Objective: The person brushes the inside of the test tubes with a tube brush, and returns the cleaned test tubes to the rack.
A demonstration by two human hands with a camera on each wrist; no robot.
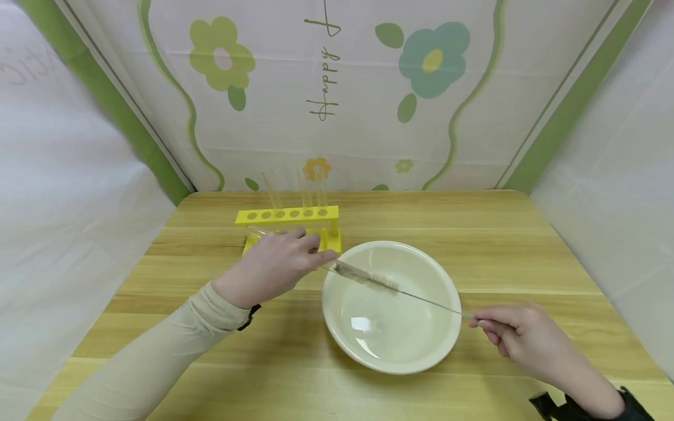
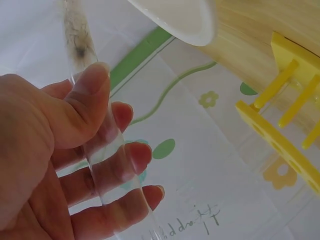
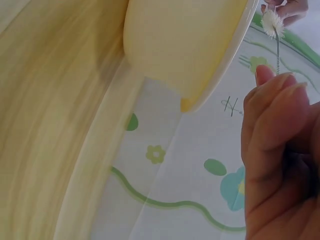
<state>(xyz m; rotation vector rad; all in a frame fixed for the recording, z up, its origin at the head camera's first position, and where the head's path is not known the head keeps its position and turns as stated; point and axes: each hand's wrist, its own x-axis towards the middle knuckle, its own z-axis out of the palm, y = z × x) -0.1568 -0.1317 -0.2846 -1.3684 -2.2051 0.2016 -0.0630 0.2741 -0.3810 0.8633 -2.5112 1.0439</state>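
My left hand (image 1: 279, 260) grips a clear glass test tube (image 2: 107, 165), thumb on one side and fingers wrapped around the other. The bristles of a test tube brush (image 1: 383, 283) sit partly inside the tube's mouth and partly outside it. From the bristles, a thin wire handle (image 1: 432, 303) runs to my right hand (image 1: 526, 336), which pinches it between thumb and fingers. Tube and brush slant across the top of a cream bowl (image 1: 421, 333). In the right wrist view, the pale bristle end (image 3: 272, 24) shows close to the left hand.
Behind the left hand stands a yellow test tube rack (image 1: 286, 220) with three upright glass tubes in it. The wooden table (image 1: 500, 245) meets a flower-printed cloth wall (image 1: 347, 146) at the back, with white cloth sides left and right.
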